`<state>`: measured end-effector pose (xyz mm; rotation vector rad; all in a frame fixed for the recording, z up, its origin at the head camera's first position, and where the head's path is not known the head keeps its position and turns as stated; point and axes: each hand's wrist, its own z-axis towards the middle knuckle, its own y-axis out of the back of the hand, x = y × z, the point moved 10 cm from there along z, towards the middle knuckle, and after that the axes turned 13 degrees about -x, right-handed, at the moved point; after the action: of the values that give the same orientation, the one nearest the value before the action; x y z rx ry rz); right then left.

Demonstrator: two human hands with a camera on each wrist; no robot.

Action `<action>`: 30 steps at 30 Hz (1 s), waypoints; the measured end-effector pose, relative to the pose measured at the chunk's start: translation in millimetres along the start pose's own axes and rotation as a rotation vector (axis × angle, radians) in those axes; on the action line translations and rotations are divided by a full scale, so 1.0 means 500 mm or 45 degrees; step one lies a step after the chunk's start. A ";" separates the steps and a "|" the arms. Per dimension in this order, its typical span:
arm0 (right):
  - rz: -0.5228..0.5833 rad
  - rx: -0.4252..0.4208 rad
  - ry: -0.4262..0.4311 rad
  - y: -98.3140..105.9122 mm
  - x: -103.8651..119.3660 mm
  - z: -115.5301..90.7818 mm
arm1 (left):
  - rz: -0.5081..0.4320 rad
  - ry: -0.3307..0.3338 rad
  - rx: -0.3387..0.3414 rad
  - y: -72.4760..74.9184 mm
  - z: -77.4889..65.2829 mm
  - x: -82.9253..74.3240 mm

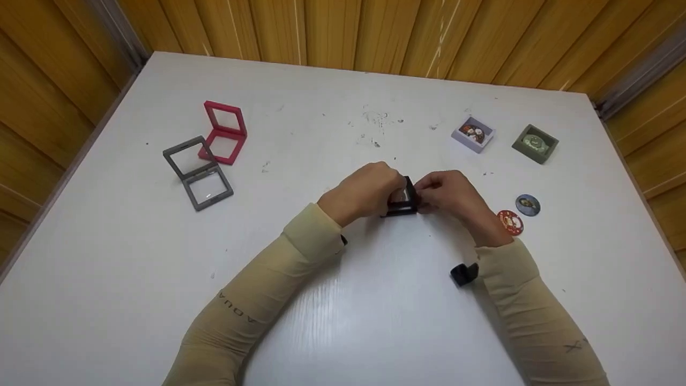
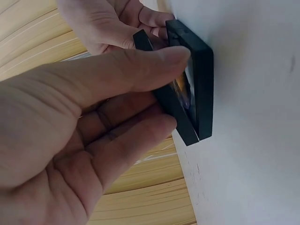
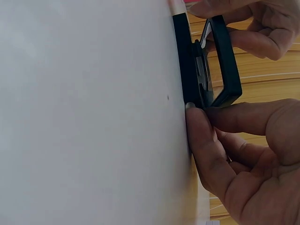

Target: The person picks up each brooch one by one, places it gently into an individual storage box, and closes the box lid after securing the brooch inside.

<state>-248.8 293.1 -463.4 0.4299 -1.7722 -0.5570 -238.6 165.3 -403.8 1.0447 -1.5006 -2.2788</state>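
Note:
Between my hands, at the middle of the table, is a small black hinged display frame [image 1: 401, 210] with clear panes. It stands partly open, its lid [image 3: 229, 65] tilted up from the base [image 3: 184, 56], which sits on the tabletop. My left hand [image 1: 367, 194] pinches the lid between thumb and fingers. With thumb and fingertips, my right hand [image 1: 455, 194] grips the hinge side, low by the table. Something orange and blue [image 2: 181, 86] shows between the two halves in the left wrist view; its kind is partly hidden by the thumb.
To the left, a red frame [image 1: 239, 140] and a grey frame [image 1: 193, 203] stand open. A lilac box [image 1: 471, 142] and a green box [image 1: 528, 153] lie at the back right. Near my right wrist are a red round badge [image 1: 512, 222] and a blue round badge [image 1: 528, 205].

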 end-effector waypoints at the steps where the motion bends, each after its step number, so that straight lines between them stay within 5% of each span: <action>1: -0.003 0.001 -0.004 0.000 -0.001 -0.001 | 0.009 -0.002 0.003 -0.002 0.000 -0.001; 30: -0.016 0.015 0.010 -0.001 -0.001 0.000 | 0.166 -0.018 0.002 -0.019 -0.006 -0.014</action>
<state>-248.9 292.8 -464.2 0.4510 -1.7672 -0.5537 -229.8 171.1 -410.0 0.9055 -1.5289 -2.2003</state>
